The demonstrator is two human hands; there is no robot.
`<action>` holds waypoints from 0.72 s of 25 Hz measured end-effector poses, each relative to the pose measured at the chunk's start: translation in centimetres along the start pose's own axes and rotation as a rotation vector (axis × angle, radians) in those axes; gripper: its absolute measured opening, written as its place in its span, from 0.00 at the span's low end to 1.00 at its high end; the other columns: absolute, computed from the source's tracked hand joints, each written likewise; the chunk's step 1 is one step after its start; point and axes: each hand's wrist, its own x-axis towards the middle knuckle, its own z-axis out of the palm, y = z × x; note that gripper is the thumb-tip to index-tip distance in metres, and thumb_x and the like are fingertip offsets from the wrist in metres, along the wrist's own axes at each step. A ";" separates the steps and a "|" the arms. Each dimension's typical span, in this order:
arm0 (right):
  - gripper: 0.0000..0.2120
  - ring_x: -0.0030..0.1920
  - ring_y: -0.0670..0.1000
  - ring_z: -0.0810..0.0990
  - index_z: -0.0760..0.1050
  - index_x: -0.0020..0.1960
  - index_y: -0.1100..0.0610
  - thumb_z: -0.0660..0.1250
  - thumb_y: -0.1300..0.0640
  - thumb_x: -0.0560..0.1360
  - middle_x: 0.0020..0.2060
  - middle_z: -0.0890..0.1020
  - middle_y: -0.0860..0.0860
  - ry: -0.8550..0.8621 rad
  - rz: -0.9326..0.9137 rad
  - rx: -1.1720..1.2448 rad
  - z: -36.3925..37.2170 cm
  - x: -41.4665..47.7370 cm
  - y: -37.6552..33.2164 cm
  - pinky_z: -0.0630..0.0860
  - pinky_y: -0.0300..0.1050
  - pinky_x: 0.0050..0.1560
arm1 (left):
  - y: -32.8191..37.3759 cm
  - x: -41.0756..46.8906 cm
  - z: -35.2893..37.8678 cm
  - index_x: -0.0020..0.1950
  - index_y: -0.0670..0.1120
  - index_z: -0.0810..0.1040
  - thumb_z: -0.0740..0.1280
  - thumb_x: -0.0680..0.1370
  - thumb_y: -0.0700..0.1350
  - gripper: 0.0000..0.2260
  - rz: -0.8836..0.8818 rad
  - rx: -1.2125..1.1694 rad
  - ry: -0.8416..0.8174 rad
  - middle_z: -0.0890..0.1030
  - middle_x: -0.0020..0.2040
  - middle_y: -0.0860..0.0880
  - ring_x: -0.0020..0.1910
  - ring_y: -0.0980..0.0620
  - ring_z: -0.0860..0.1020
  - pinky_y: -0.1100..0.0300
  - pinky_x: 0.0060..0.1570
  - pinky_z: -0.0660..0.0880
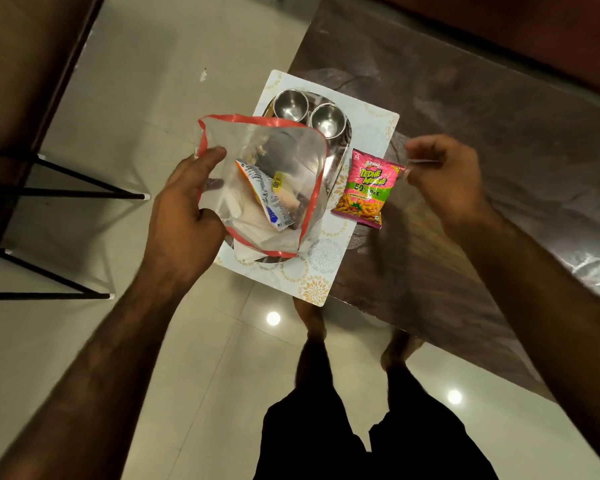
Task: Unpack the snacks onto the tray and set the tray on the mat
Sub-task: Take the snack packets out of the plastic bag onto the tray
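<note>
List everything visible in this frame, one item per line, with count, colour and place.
Plastic bag: one, clear with red edge, held open above the tray.
Sachet: one, white and orange, inside the bag.
Snack packet: one, pink and green, hanging from the right hand over the mat's right edge.
Steel bowls: two, silver, at the tray's far end.
Tray: one, steel, on the mat.
Mat: one, white patterned, at the table edge.
Table: one, brown.
Left hand: grips the bag.
Right hand: pinches the packet's corner.
</note>
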 end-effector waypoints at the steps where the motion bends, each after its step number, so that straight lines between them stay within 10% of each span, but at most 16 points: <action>1: 0.18 0.51 0.48 0.82 0.82 0.57 0.61 0.68 0.75 0.72 0.54 0.85 0.59 -0.021 -0.015 0.025 -0.6 -1.8 -1.5 0.77 0.32 0.46 | 0.1 0.0 0.0 0.75 0.51 0.71 0.58 0.66 0.24 0.40 0.009 -0.004 -0.008 0.69 0.69 0.60 0.60 0.58 0.78 0.51 0.49 0.82; 7: 0.12 0.45 0.43 0.87 0.84 0.53 0.51 0.69 0.65 0.77 0.45 0.87 0.45 -0.327 -0.297 0.028 0.2 -10.1 -13.9 0.82 0.36 0.47 | 0.8 -0.3 0.5 0.74 0.46 0.71 0.59 0.69 0.24 0.36 0.054 -0.043 -0.023 0.70 0.68 0.57 0.63 0.49 0.78 0.50 0.61 0.79; 11: 0.13 0.49 0.46 0.84 0.84 0.57 0.52 0.65 0.62 0.77 0.49 0.86 0.46 -0.501 -0.415 -0.453 5.3 -10.5 -18.8 0.79 0.42 0.49 | 1.0 -0.3 0.6 0.74 0.46 0.72 0.58 0.69 0.24 0.35 0.069 -0.036 -0.022 0.73 0.72 0.50 0.68 0.50 0.75 0.52 0.67 0.74; 18: 0.20 0.64 0.58 0.79 0.72 0.72 0.57 0.62 0.54 0.82 0.65 0.79 0.55 -0.860 -0.131 -1.115 16.0 -6.0 -14.5 0.75 0.50 0.61 | 0.4 -0.9 0.4 0.76 0.46 0.70 0.56 0.65 0.26 0.39 0.091 -0.010 -0.020 0.72 0.74 0.48 0.71 0.49 0.73 0.53 0.72 0.71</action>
